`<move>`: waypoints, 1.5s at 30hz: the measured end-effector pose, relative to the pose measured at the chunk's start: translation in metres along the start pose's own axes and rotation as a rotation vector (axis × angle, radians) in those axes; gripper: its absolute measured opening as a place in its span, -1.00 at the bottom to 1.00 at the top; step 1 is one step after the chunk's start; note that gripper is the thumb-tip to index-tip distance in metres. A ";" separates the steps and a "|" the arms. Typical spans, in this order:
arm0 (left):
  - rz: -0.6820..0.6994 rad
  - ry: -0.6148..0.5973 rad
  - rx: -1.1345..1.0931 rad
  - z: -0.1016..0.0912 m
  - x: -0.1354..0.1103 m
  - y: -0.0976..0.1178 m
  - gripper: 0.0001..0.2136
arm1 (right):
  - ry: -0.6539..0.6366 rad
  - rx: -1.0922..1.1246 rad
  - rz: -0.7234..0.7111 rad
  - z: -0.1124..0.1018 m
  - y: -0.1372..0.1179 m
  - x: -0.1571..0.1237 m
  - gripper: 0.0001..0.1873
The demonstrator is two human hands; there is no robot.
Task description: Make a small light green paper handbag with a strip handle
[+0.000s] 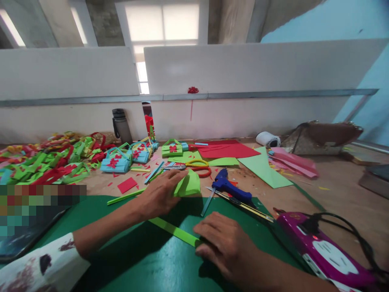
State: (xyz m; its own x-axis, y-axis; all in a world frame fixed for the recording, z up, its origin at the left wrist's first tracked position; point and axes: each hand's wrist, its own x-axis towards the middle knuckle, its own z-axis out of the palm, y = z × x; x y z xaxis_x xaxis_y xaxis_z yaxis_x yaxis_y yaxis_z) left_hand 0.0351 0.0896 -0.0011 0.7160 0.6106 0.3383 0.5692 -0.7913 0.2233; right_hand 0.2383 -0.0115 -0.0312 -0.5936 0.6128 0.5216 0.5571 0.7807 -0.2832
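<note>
My left hand (162, 194) is closed on a bright green folded paper piece (191, 185), lifted just over the far edge of the green mat (146, 267). Across the mat runs a narrow green paper strip (173, 230). Its right end goes under the fingers of my right hand (226, 245), which are closed on it; the thumb side is partly hidden. Beyond my right hand lie a blue glue gun (234, 186) with a glue stick (208, 202) by it, and a yellow cutter knife (252, 210). Scissors (200, 168) with yellow and red handles rest behind the green piece.
Small paper bags (114, 160) with red bows stand at the back. A heap of paper pieces (54, 162) and a dark bottle (121, 125) are at left, with a phone (27, 231) nearer. A purple power strip (328, 251) with cables sits at right.
</note>
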 end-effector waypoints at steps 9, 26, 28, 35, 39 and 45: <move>-0.187 0.228 -1.145 -0.019 -0.042 0.027 -0.29 | 0.105 0.181 0.234 -0.009 -0.005 0.012 -0.85; 0.074 0.454 0.325 -0.007 -0.069 0.035 -0.34 | 0.415 0.076 0.104 -0.019 -0.028 0.034 -0.85; 0.103 0.465 0.375 -0.006 -0.069 0.035 -0.37 | 0.428 0.096 0.124 -0.021 -0.031 0.032 -0.87; 0.221 0.402 0.521 0.002 -0.073 0.033 -0.45 | 0.404 0.128 0.212 -0.025 -0.024 0.025 -0.92; 0.278 0.336 0.564 0.005 -0.075 0.040 -0.54 | 0.400 0.079 0.094 -0.023 -0.016 0.023 -0.82; 0.327 0.276 0.557 0.008 -0.076 0.053 -0.61 | 0.336 0.029 -0.002 -0.018 -0.010 0.021 -0.85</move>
State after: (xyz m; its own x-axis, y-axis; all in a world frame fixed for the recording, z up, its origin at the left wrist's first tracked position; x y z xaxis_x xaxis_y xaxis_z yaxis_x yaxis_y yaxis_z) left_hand 0.0139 0.0015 -0.0229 0.7990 0.2547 0.5447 0.5170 -0.7536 -0.4060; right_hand 0.2304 -0.0088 -0.0031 -0.3677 0.5401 0.7570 0.5364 0.7882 -0.3018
